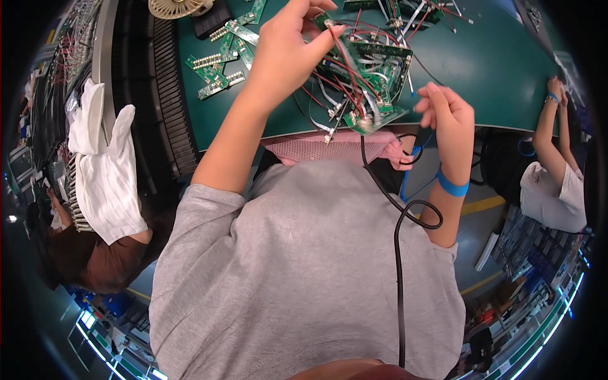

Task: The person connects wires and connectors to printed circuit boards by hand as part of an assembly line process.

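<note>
My left hand [288, 54] is closed in a pinch at the end of a green circuit board [345, 47] with red and white wires. That board is lifted over a tangled heap of circuit boards and wires [396, 57] on the green table. Lower in the heap, one board [373, 120] near the table's front edge is blurred. My right hand [446, 107] hovers right of the heap, its fingers loosely bent and apart, with nothing visible in them. A thin white wire with a blue tip [411, 85] lies close to its fingertips.
Left of the heap, several loose circuit boards [218, 69] lie on the green table [468, 47]. A black slotted rack [168, 95] and white gloves [104, 164] are farther left. A black cable [399, 266] loops before me. A blue band [452, 183] circles my right wrist. Other people sit on both sides.
</note>
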### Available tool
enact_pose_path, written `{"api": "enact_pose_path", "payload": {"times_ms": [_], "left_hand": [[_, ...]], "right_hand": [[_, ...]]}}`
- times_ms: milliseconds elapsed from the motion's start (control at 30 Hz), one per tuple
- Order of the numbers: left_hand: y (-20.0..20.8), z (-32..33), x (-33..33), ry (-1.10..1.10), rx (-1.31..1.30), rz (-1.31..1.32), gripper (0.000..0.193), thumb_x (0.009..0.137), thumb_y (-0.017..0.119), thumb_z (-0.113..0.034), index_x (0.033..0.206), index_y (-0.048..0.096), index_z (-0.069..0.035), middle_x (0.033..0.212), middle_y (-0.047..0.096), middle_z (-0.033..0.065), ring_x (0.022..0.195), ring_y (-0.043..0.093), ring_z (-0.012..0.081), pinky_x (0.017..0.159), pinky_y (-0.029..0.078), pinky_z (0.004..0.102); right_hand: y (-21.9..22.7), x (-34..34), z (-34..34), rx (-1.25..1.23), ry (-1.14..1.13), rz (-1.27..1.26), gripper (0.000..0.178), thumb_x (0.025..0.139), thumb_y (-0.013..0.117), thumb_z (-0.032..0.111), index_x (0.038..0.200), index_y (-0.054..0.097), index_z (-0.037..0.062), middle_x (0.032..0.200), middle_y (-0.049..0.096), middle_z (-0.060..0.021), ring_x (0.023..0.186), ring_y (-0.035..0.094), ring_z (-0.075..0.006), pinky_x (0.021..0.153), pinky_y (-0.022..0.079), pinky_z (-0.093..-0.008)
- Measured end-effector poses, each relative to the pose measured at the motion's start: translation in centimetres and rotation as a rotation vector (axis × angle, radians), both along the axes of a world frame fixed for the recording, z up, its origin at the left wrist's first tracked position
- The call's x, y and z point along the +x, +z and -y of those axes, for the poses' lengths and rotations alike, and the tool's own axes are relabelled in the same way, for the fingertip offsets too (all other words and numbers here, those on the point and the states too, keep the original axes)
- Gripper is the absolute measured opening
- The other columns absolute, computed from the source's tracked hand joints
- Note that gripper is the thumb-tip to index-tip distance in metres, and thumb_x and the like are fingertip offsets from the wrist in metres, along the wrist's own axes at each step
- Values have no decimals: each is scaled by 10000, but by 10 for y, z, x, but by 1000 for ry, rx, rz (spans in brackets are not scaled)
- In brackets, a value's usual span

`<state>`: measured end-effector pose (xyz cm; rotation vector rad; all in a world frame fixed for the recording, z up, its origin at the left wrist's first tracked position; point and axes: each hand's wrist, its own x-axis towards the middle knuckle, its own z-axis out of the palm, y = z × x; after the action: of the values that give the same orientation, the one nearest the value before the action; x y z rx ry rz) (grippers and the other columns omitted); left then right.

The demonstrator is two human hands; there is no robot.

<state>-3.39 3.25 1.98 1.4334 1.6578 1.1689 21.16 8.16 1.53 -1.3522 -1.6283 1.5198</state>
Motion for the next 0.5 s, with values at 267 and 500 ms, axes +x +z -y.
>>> {"api": "enact_pose_path", "payload": {"times_ms": [267,500], "left_hand": [[-14,29,-55,112,12,-430,356,773,548,-89,1126,512,-93,1017,524,137,889,533,269,783,446,336],[-33,35,-62,301,-307,-663,364,807,567,-213,1160,527,-133,875,559,174,854,568,319,753,459,401]], "right_hand": [[-40,7,-42,-283,-208,-492,327,906,471,219,1073,508,-60,722,566,-99,500,464,-98,446,326,-206],[-14,-9,-92,20,-301,-801,308,910,473,203,1015,527,-81,885,576,-138,742,543,-192,666,441,-273]]}}
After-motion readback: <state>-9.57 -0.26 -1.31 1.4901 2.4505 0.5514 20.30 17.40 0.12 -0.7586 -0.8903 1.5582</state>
